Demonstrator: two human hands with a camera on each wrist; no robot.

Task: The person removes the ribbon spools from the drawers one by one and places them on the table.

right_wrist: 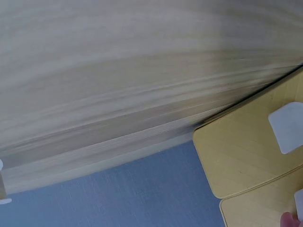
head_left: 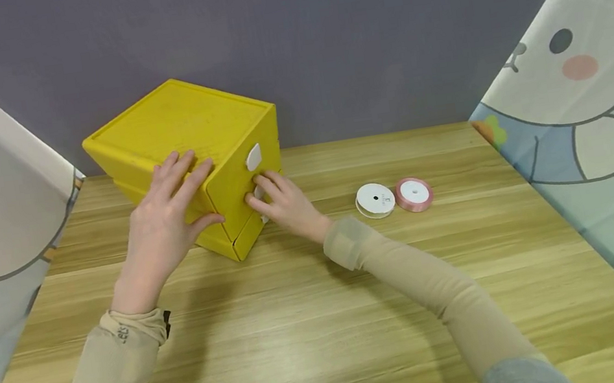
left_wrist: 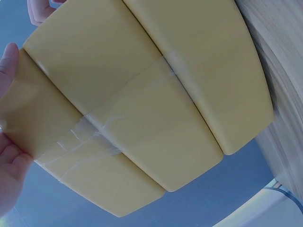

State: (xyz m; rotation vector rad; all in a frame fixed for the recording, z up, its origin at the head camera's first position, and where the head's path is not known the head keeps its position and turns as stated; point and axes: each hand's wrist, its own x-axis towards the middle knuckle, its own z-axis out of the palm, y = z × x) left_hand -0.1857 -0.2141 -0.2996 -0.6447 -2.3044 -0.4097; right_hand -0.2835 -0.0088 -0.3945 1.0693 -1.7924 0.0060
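A yellow drawer box (head_left: 180,127) with stacked drawers stands at the back left, its drawer fronts turned to the right. My left hand (head_left: 160,218) rests on its near upper edge, fingers stretched over the top and thumb against the front corner. In the left wrist view, clear tape (left_wrist: 102,132) crosses the box's side. With thumb and fingers, my right hand (head_left: 291,210) pinches the middle drawer's white handle (head_left: 258,193), mostly covered by the fingers. Above it, the top drawer's white handle (head_left: 254,158) shows. The right wrist view catches only a fingertip (right_wrist: 287,220) beside a handle.
Right of the box lie a white ribbon spool (head_left: 374,199) and a pink ribbon spool (head_left: 415,193), side by side on the wooden table (head_left: 304,336). A grey wall panel (head_left: 357,47) rises behind, with printed cloths (head_left: 584,107) along both sides.
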